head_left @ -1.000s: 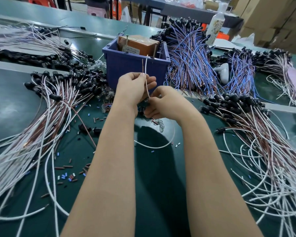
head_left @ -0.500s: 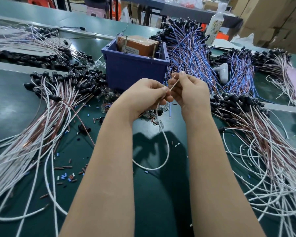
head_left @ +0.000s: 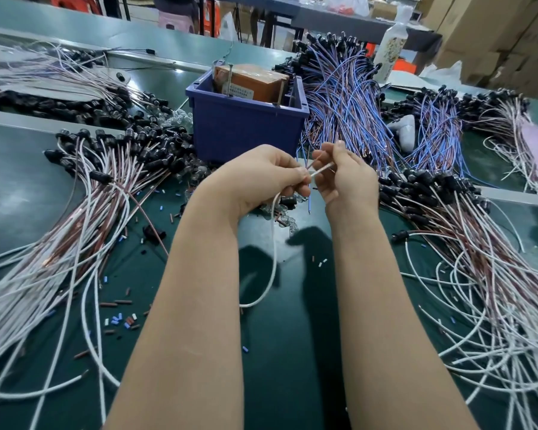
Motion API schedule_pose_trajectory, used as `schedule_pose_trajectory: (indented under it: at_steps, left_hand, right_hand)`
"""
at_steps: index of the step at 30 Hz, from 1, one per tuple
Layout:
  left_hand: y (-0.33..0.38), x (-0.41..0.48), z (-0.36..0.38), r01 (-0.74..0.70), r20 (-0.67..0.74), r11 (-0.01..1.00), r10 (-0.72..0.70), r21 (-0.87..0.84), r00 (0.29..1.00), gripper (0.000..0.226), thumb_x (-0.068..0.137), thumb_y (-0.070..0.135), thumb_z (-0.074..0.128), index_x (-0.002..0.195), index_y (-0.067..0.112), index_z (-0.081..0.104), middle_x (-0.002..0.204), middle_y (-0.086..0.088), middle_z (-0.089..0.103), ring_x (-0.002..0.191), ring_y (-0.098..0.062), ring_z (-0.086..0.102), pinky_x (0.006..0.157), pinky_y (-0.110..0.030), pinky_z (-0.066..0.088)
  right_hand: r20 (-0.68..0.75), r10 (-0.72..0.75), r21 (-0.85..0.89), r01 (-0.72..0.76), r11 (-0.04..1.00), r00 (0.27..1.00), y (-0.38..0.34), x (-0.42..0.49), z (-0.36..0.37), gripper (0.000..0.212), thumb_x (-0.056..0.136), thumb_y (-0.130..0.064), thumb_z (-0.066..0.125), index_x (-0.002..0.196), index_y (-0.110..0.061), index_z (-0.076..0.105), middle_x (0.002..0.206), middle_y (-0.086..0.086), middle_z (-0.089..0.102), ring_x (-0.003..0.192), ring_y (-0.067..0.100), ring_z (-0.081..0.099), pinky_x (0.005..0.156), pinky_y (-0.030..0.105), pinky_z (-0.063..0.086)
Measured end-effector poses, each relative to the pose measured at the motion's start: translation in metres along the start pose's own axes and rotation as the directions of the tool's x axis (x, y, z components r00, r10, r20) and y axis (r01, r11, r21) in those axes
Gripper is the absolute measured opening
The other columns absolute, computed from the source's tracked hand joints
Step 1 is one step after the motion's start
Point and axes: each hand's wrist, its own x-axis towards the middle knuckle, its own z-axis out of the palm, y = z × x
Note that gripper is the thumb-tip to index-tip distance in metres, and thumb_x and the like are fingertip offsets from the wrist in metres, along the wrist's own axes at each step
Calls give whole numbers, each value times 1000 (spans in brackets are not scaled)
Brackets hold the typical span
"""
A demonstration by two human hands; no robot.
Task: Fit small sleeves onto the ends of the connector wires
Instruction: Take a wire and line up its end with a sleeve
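left hand (head_left: 261,178) is pinching the white wire (head_left: 322,169) just below its free end, held up over the tabletop (head_left: 277,352) in front of the blue bin (head_left: 246,128). right hand (head_left: 345,178) is pinching the same wire's tip from the other side, fingers curled. a brown wire (head_left: 316,159) end is sticking up between the two hands. the rest of the white wire is hanging down in a loop toward the tabletop. a sleeve may be sitting on the tip, but it's too small to tell.

progress: one wire is being worked, so this looks like mid-fit on a single end. loose sleeves (head_left: 118,321) are lying scattered near the left forearm. the left pile (head_left: 90,197) and right pile (head_left: 479,259) of white and brown connector wires are lying on either side, and a blue-wire pile (head_left: 348,103) is lying behind the bin. can't tell which piles are sleeved already. judging by the volume, plenty is left.
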Motion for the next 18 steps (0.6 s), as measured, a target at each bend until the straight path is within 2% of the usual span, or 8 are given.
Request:
schedule_pose_trajectory:
  at_steps: [2,4,7,10,12,14,16,18]
  left_hand:
    - [-1,-1,-2,7,-5,1000,-7,-2,1000,25,95,13,53,73,16,65,59,8,67,48,1,45,55,-20,34]
    - [0,0,-4,8,-96,998,-14,-65,995,25,95,13,52,73,16,64,59,9,67,51,0,46,54,-19,34]
    - [1,5,-4,-20,-304,988,-29,-156,952,24,96,13,49,77,17,61,67,7,68,52,0,49,52,-16,38]
    - [1,9,-5,-90,-449,962,-37,-258,893,22,97,14,47,80,18,59,74,6,67,55,-1,48,56,-19,40]
    - [1,10,-6,-126,-523,944,-55,-304,850,22,98,14,45,81,18,58,74,7,67,56,-1,48,55,-18,39]
    - [0,11,-5,-145,-574,936,-71,-321,816,21,99,15,44,81,18,56,74,7,66,60,-2,49,57,-20,40]
    - [0,11,-4,-153,-595,931,-81,-331,800,21,98,15,45,81,18,56,75,7,66,63,-4,52,59,-23,46]
    - [-1,11,-2,-166,-593,920,-84,-355,801,20,98,14,45,81,17,56,79,3,68,62,-8,57,53,-22,47]
  right_hand:
    - [-54,26,32,-24,999,998,-4,3,-7,29,101,-20,44,77,-13,60,64,-2,62,53,5,52,51,15,40]
    - [-64,15,-56,-19,998,998,-4,5,-12,26,100,-15,44,80,-13,61,68,-1,59,52,5,47,50,16,37]
    - [92,22,-283,4,959,996,2,0,-1,24,93,3,45,98,-8,66,71,2,56,54,9,46,49,16,41]
    - [276,111,-417,15,909,955,7,-10,17,28,99,-9,43,122,-8,58,84,-2,55,74,15,54,66,23,51]
    - [313,160,-464,3,886,936,4,-16,22,27,102,-25,40,116,-11,58,90,-3,56,81,16,57,70,27,52]
    - [338,204,-486,-16,874,919,-2,-19,23,34,102,-35,39,100,-10,62,88,3,64,71,14,62,66,25,53]
    - [392,236,-500,-10,866,889,-6,-21,23,40,101,-37,40,85,-9,64,75,5,67,63,14,63,63,24,54]
    - [474,222,-473,34,880,852,-7,-24,23,34,100,-29,45,79,-9,63,68,6,64,57,15,59,56,20,52]
